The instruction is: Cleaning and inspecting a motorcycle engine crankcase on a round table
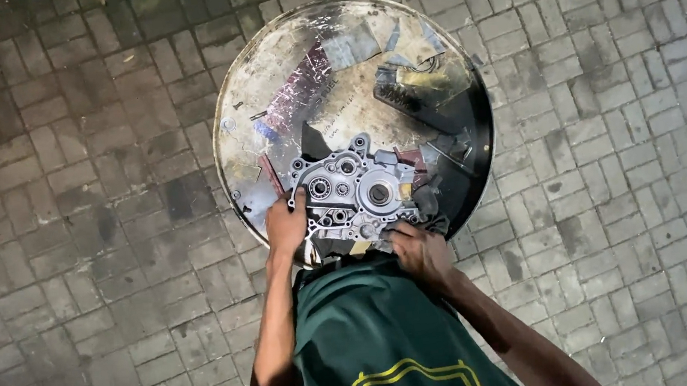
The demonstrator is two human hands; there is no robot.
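Observation:
A grey cast-metal engine cover [353,190] with several round bores lies at the near edge of a round, scratched metal tray [264,98]. My left hand [287,224] grips the cover's left edge, fingers curled onto it. At the cover's lower right edge, my right hand [419,251] holds on from below. Both forearms reach up from my green shirt at the bottom of the head view.
The tray rests on grey brick paving [86,205] that fills the ground all around. On the tray lie a black toothed part [401,96], a red-brown piece [272,175], paper scraps and small metal bits. The tray's right side is in dark shadow.

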